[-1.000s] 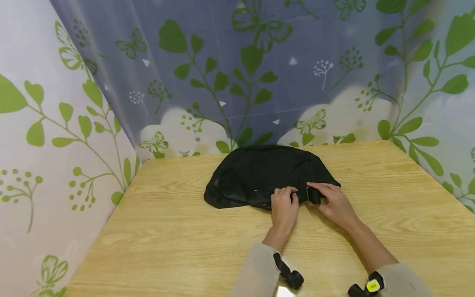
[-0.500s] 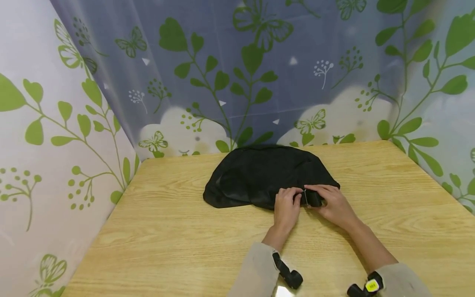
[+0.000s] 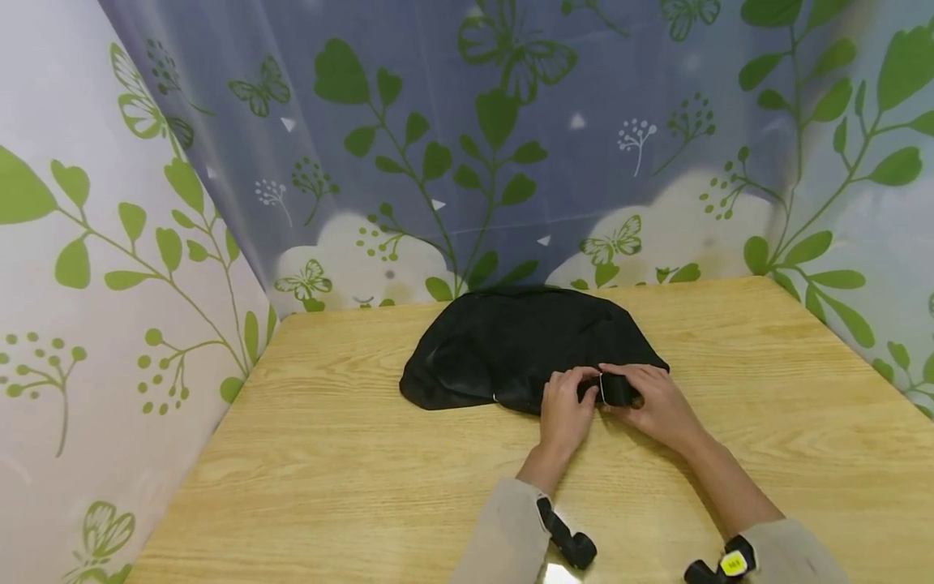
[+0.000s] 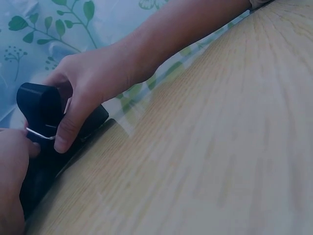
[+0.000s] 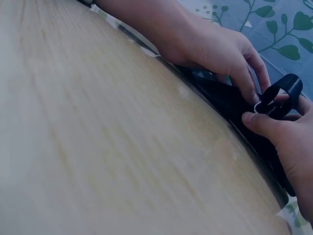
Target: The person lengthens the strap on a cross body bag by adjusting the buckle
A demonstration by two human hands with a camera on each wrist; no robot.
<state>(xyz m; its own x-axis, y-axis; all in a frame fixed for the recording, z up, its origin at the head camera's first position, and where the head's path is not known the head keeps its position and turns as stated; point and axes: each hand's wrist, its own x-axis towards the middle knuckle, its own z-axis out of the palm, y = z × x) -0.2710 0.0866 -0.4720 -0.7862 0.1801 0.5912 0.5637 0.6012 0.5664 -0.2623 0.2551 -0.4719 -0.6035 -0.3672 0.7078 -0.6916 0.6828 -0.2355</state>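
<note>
A floppy black fabric bag [image 3: 525,332] lies flattened on the wooden table, close to the back curtain. At its front right edge a black strap [image 3: 619,390] bends into a loop through a thin metal ring [image 4: 41,134]. My left hand [image 3: 565,410] pinches the strap just left of the ring, fingertips right at the metal. From the other side my right hand [image 3: 653,401] pinches the looped strap, its thumb low by the ring in the left wrist view. The loop [image 5: 289,88] stands up between both hands. Fingers cover part of the strap.
Pale wood tabletop [image 3: 328,470] stretches in front and to both sides. A leaf-patterned curtain [image 3: 409,162] hangs along the back, with similar printed sheets at left [image 3: 131,243] and right. A small metal bit [image 3: 495,397] shows at the bag's front edge.
My left hand has shifted slightly right, bringing its fingertips up to the metal ring. The right hand has barely moved and keeps its grip. The bag's front edge has shifted a little.
</note>
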